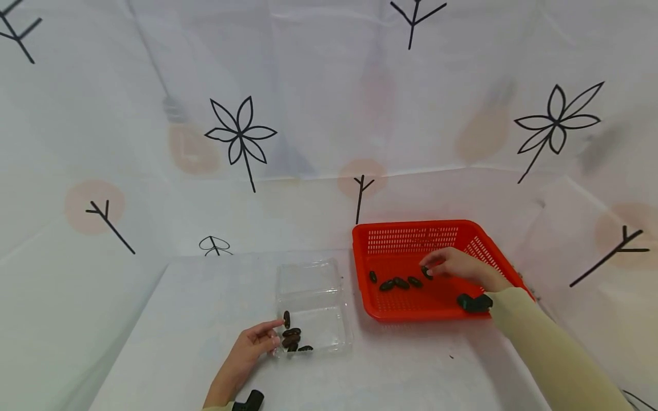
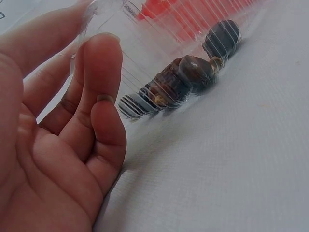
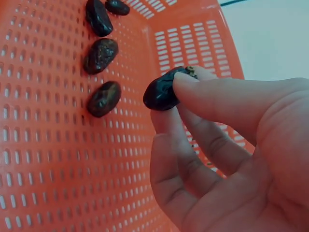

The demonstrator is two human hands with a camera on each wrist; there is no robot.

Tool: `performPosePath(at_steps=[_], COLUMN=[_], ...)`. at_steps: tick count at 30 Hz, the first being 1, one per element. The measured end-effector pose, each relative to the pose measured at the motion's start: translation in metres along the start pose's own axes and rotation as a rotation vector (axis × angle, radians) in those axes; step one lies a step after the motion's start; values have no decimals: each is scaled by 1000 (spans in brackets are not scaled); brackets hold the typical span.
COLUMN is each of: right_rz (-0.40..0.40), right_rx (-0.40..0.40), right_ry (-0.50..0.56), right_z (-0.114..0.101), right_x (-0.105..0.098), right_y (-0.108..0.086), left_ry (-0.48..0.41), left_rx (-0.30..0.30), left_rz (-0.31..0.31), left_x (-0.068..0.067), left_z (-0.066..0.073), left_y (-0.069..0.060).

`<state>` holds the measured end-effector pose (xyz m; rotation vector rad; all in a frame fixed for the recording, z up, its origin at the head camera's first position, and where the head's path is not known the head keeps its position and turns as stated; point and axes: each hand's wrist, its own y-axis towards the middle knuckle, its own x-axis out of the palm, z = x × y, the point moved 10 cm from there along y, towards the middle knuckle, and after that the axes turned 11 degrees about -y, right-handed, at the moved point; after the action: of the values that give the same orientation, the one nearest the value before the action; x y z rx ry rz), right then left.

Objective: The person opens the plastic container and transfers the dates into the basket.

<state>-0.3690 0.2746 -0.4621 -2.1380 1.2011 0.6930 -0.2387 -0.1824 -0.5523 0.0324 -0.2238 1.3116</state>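
Note:
My right hand (image 1: 457,267) pinches a dark date (image 3: 164,90) between thumb and fingers, over the inside of a red plastic basket (image 1: 426,314). Several more dates, among them one with a brown patch (image 3: 104,99), lie in a loose row on the basket floor. To the left, a clear plastic box (image 1: 321,328) with its lid folded back holds several dates (image 1: 291,339) along its left side. My left hand (image 1: 252,345) touches that side, with the index finger reaching to the rim near an upright-lying date. Its other fingers bend loosely against the outside wall (image 2: 137,72).
Box and basket stand side by side on a table (image 1: 169,337) under a white cloth. A printed white curtain (image 1: 308,142) hangs behind and at both sides. A small dark speck (image 1: 451,357) lies in front of the basket. A thin black cable (image 1: 637,399) shows at lower right.

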Motion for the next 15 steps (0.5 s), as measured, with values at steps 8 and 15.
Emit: performPosePath(at_steps=[8, 15], right_rz=[0, -10], right_rx=[38, 32], right_ry=[2, 20], right_z=[16, 23], right_x=[-4, -2], right_y=[0, 2], left_ry=[-5, -6], left_rx=[11, 21], left_rz=[-8, -29], left_x=[0, 3], left_z=[1, 4], left_y=[0, -2])
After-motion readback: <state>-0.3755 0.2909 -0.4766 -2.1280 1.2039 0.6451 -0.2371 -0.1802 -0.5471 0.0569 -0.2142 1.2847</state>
